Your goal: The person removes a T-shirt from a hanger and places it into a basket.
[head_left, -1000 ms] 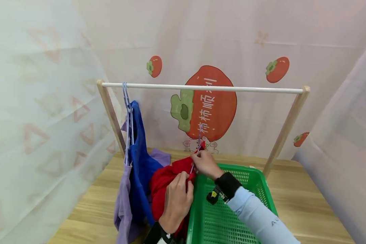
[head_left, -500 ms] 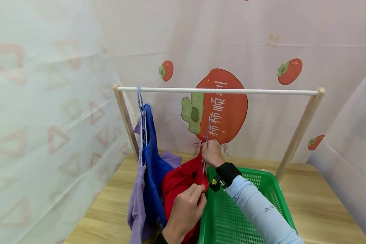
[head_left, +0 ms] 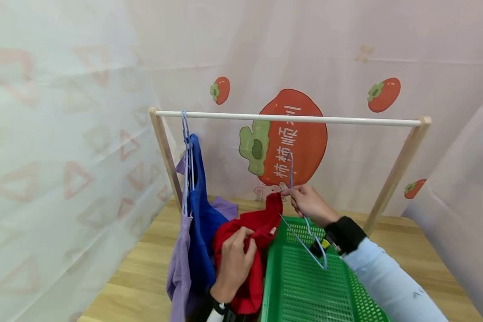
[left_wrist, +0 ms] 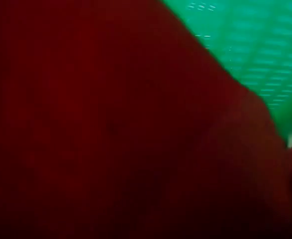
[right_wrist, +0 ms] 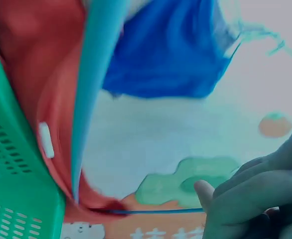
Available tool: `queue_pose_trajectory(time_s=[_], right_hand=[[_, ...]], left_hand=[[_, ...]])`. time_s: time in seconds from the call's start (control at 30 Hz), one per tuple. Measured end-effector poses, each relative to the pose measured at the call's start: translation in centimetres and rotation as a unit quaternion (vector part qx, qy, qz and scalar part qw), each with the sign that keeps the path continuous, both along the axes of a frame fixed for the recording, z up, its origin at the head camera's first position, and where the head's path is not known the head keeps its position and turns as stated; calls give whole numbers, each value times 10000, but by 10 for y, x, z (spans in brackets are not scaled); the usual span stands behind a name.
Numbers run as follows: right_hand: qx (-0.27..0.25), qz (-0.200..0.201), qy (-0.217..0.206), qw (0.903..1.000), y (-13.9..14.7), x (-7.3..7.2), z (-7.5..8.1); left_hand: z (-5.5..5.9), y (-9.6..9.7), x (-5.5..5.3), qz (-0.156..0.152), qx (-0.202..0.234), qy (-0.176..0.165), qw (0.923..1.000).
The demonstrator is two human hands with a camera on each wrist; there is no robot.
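Note:
In the head view, a red garment (head_left: 271, 221) lies bunched against the green basket's left side, its upper corner raised. My left hand (head_left: 234, 264) grips its cloth, with fingers curled into the folds. My right hand (head_left: 311, 206) pinches a blue clothes hanger (head_left: 324, 264) below its hook. One end of the hanger is in the raised red corner, while the other hangs bare over the basket. The right wrist view shows the hanger bar (right_wrist: 91, 74) close up, beside red cloth (right_wrist: 31, 45) with a white tag. Dark red cloth (left_wrist: 86, 119) fills most of the left wrist view.
A green basket (head_left: 265, 286) stands right of the red garment. Blue (head_left: 201, 210) and purple (head_left: 180, 268) garments hang on hangers at the left of a rack with a white rail (head_left: 241, 117). A wooden post (head_left: 398, 170) supports its right end. A printed curtain hangs behind.
My right hand has moved right with the hanger, whose one side now shows outside the red garment. The left hand has shifted slightly left and stays on the red cloth.

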State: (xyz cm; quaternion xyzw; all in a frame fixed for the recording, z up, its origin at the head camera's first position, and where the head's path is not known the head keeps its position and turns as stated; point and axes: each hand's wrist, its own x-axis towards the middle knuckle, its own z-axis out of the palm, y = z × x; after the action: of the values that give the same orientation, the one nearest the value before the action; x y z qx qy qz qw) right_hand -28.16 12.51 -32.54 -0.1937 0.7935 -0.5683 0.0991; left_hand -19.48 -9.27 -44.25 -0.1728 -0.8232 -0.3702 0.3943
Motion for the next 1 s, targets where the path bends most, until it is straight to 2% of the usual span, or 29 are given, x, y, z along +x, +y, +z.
queue_pose_trajectory(time_s=[0.1, 0.2, 0.37, 0.47, 0.6, 0.73, 0.9, 1.0], right_hand=[[27, 404, 124, 9991, 10, 27, 7], [26, 673, 56, 9977, 20, 54, 18], [343, 677, -162, 9970, 37, 92, 50], [387, 547, -6, 9978, 44, 102, 72], [277, 287, 636, 9972, 48, 93, 97], [292, 60, 1184, 9925, 50, 68, 110], [151, -221, 1240, 9919, 52, 33, 101], [53, -419, 1158, 9924, 54, 18, 90]], left_hand=[[0, -7, -15, 391, 249, -143, 9988], [1, -16, -27, 668, 393, -298, 9965], [-10, -32, -39, 890, 278, -817, 9923], [-19, -43, -41, 980, 119, -1198, 9879], [-26, -53, -41, 913, -240, -1586, 9828], [-31, -56, -41, 981, -912, -1599, 9780], [-32, -55, -44, 1199, -1636, -1473, 9681], [-30, -53, -46, 1334, -1953, -1635, 9578]])
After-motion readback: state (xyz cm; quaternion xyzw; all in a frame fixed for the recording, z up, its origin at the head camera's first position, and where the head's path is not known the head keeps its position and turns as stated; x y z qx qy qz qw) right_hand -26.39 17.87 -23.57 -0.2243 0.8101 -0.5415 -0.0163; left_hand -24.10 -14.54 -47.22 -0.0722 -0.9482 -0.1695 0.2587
